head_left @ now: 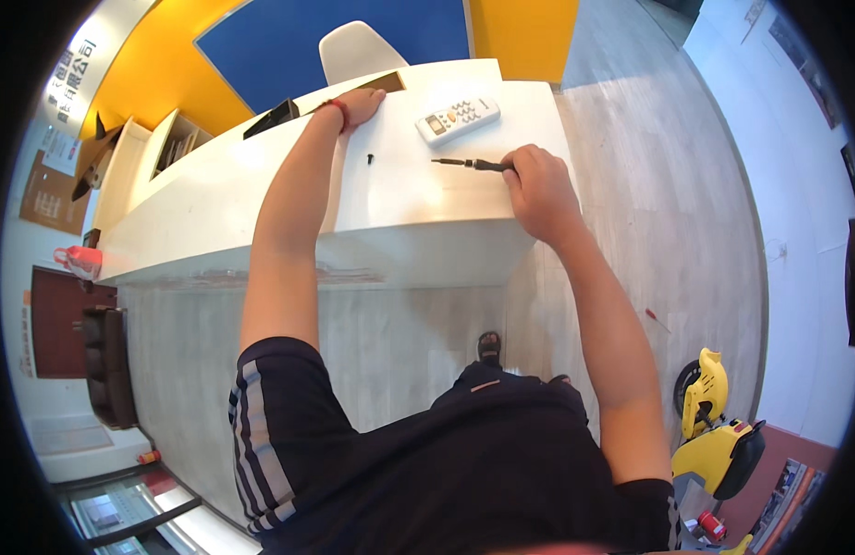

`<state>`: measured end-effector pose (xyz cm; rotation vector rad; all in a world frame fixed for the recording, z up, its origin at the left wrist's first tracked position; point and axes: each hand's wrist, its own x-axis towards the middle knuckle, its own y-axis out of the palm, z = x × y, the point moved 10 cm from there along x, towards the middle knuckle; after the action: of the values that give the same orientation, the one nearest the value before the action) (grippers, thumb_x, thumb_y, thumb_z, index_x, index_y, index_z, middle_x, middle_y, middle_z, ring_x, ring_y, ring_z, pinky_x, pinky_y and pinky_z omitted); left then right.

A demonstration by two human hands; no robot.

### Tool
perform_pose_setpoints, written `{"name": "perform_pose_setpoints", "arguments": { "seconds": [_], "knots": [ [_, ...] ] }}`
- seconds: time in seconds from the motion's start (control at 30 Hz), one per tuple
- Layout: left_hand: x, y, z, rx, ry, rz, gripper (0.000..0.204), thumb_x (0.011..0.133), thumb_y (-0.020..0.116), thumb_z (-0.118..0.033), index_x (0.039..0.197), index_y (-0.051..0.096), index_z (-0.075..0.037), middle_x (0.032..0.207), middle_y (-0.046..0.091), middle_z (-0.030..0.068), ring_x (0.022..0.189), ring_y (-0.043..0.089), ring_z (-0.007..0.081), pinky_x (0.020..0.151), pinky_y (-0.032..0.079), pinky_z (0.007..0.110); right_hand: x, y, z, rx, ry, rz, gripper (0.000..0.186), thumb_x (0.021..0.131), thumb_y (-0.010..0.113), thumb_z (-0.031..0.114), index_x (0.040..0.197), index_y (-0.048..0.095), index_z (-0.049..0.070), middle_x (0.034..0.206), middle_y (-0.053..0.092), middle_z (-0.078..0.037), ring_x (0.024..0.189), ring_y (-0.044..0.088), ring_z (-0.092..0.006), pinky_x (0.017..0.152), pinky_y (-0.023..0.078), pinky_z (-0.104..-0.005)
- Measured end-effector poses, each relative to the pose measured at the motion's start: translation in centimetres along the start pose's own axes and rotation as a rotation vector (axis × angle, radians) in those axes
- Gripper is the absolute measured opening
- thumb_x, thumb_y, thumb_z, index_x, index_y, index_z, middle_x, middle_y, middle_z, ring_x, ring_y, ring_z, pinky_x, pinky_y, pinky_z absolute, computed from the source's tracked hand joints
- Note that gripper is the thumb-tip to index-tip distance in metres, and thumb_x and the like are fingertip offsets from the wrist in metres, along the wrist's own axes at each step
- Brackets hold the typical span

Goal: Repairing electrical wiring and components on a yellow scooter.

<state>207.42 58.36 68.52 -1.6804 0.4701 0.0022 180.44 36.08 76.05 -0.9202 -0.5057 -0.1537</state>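
My right hand [543,192] is closed round the black handle of a screwdriver [483,166]. The shaft points left, low over the white desk top [399,199]. Just beyond it lies a white remote control [457,121] with a small screen and several buttons, set at a slant. To the left of the screwdriver tip, a small black piece [370,159], screw-like in shape, sits apart on the desk. My left hand [357,108], with a red band at the wrist, rests on the far part of the desk, its visible fingers stretched out beside a brown panel [387,82].
Behind the desk stands a white chair [362,54]. A black object [272,118] lies on the desk's far left. A red-handled tool [656,319] is on the floor to the right, near a yellow and black machine [714,449]. A red bag [79,261] is at the desk's left end.
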Motion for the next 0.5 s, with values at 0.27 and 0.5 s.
{"name": "perform_pose_setpoints", "arguments": {
  "seconds": [0.27,0.5],
  "knots": [
    [-5.8,-3.5,0.4,-0.401,0.039,-0.407,0.034,0.089,0.039,-0.02,0.114,0.055,-0.005,0.112,0.057,0.0154,0.08,0.06,0.0257,0.071,0.05,0.037,0.4,-0.6,-0.4,0.085,0.007,-0.005,0.005,0.079,0.055,0.006,0.082,0.057,0.003,0.082,0.057,-0.01,0.082,0.054,-0.0279,0.074,0.04,-0.0389],
    [-10.0,-3.0,0.1,0.059,0.148,-0.476,0.024,0.089,0.046,-0.012,0.107,0.058,-0.003,0.11,0.057,0.0178,0.1,0.055,0.029,0.091,0.042,0.034,0.4,-0.8,-0.5,0.089,-0.012,-0.017,0.005,0.078,0.056,0.005,0.082,0.057,0.002,0.082,0.058,-0.01,0.081,0.055,-0.028,0.073,0.041,-0.0396]
  ]
}}
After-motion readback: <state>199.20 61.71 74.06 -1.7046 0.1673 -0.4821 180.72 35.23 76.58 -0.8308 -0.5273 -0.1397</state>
